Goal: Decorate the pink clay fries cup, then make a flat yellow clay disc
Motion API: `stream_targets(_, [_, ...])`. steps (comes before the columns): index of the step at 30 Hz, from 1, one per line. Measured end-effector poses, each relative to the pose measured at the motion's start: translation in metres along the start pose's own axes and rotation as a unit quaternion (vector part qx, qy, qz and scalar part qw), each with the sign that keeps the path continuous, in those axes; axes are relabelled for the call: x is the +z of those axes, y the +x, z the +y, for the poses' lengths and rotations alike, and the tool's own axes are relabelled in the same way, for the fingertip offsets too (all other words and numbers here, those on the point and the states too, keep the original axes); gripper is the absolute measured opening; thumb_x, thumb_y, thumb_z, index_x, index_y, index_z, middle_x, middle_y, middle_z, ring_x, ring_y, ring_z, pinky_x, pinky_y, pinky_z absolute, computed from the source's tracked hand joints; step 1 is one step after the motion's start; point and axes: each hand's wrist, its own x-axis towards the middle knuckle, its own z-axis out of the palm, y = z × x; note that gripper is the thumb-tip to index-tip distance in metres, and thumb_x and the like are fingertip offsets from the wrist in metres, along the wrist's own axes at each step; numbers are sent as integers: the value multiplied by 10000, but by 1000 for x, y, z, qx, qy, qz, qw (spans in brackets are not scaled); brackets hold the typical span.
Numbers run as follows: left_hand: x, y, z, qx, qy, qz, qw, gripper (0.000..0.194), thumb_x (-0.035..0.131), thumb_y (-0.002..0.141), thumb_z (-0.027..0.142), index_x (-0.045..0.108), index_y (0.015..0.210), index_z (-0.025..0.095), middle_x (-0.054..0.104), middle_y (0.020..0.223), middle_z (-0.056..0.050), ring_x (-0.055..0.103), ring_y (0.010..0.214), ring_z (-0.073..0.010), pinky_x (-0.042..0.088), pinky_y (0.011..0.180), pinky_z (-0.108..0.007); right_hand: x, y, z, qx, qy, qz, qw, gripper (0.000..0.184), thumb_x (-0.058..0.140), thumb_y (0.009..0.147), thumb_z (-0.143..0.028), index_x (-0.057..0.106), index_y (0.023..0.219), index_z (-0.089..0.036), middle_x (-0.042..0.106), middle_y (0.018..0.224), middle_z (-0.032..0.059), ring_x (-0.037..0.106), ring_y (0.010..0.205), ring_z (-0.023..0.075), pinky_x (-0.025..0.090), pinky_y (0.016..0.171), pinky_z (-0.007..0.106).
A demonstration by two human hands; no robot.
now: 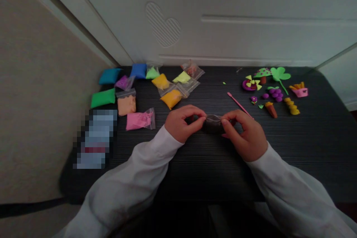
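Between my two hands is a small clear zip bag point(213, 124) with dark contents, held by its top edge above the black table. My left hand point(184, 122) pinches the bag's left corner between thumb and fingers. At the opposite corner, my right hand point(244, 133) grips the bag the same way. A pink modelling tool point(238, 103) lies just beyond my right hand, its near end partly hidden by the fingers. Close past my left hand is a yellow clay bag point(171, 98).
Several bags of coloured clay, such as a pink bag point(139, 119) and a green bag point(103, 97), lie on the left of the black table point(195, 171). Small clay figures, including a green clover point(280, 74) and purple grapes point(275, 94), stand at right. A blurred-out phone-like rectangle point(96, 139) lies front left.
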Motion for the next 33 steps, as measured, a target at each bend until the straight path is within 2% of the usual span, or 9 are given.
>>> stream_targets(3, [-1, 0, 5, 17, 29, -4, 999, 84, 524, 716, 169, 598, 738, 136, 616, 725, -20, 547, 663, -88, 425, 593, -199, -1, 0, -1, -18, -4, 14, 1000, 91, 504, 743, -215, 527, 825, -186, 554, 821, 23, 518, 778, 144, 417, 695, 287])
stream_targets(7, [1, -3, 10, 53, 62, -7, 997, 87, 499, 731, 158, 581, 754, 140, 609, 739, -15, 548, 694, -87, 433, 646, -203, -1, 0, -1, -60, -9, 23, 998, 298, 542, 717, -211, 496, 1009, -172, 557, 970, 57, 512, 893, 165, 419, 781, 317])
stream_targets(10, [3, -5, 12, 80, 90, -4, 993, 85, 490, 731, 150, 571, 753, 136, 607, 742, -21, 547, 722, -96, 433, 675, -214, 1, -1, -1, -112, -10, 4, 994, 251, 543, 717, -175, 543, 968, -168, 581, 959, 61, 517, 930, 162, 420, 824, 314])
stream_targets(14, [7, -8, 11, 112, 143, 12, 983, 78, 488, 725, 157, 561, 746, 135, 603, 761, -37, 534, 733, -121, 425, 692, -255, 4, -1, -1, -144, -24, 27, 989, 215, 550, 710, -136, 575, 921, -170, 602, 906, 61, 543, 874, 152, 449, 791, 307])
stream_targets(20, [12, -9, 11, 110, 166, 11, 980, 73, 477, 725, 155, 542, 754, 136, 585, 767, -44, 511, 725, -133, 413, 684, -279, 7, 0, 1, -177, -33, 33, 983, 202, 530, 719, -102, 574, 901, -178, 601, 890, 64, 537, 858, 154, 459, 773, 316])
stream_targets(24, [14, -9, 13, 87, 93, 21, 992, 42, 483, 723, 152, 521, 732, 137, 558, 733, -37, 505, 742, -127, 417, 713, -273, 5, 2, 1, -153, -9, 30, 988, 147, 509, 737, -115, 567, 853, -184, 603, 849, 53, 539, 830, 148, 458, 754, 315])
stream_targets(26, [16, -9, 13, 54, 32, 13, 998, 152, 527, 705, 195, 506, 846, 140, 551, 828, -49, 512, 811, -135, 424, 739, -270, 4, 2, 0, -128, 26, 32, 991, 115, 501, 747, -125, 562, 824, -186, 603, 817, 42, 543, 808, 140, 456, 740, 305])
stream_targets(29, [19, -9, 11, -1, -40, -49, 998, 464, 599, 659, 298, 411, 1061, 163, 529, 992, -65, 525, 890, -145, 435, 760, -261, 4, 1, -2, -86, 78, 43, 992, 88, 499, 756, -148, 553, 809, -193, 595, 800, 27, 544, 791, 135, 451, 728, 299])
stream_targets(33, [21, -9, 11, -44, -6, -134, 990, 421, 580, 663, 363, 456, 1019, 177, 580, 920, -29, 561, 804, -136, 437, 709, -250, 6, 0, -1, -51, 124, 32, 990, 70, 501, 759, -176, 547, 807, -198, 577, 798, 24, 540, 783, 137, 451, 719, 303])
